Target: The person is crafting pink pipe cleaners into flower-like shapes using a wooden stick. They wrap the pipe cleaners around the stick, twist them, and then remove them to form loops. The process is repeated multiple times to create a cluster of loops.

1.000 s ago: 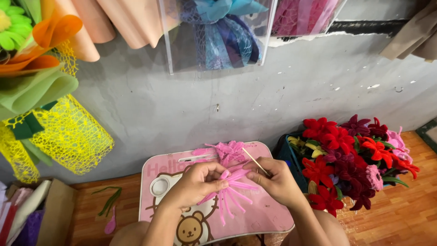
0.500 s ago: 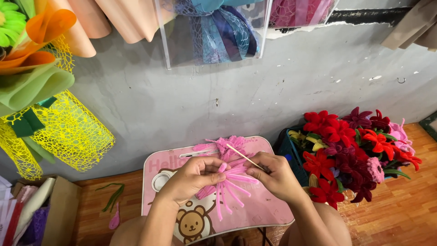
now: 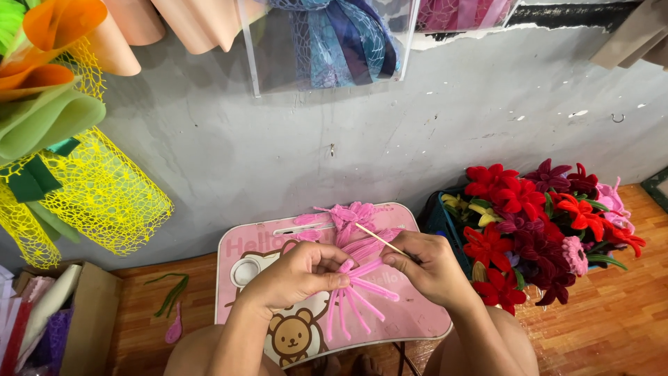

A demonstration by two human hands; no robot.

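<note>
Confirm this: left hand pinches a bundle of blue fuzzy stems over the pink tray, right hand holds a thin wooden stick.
Not quite. The stems are pink, not blue, as the head view shows. The left hand does pinch them over the pink tray, and the right hand holds the stick.

The thin wooden stick (image 3: 379, 239) in the right hand (image 3: 435, 268) now slants up to the left over the pink pipe cleaners (image 3: 358, 292), where 1 second ago it pointed up to the right. The left hand (image 3: 296, 275) has closed in on the bundle's centre.
</note>
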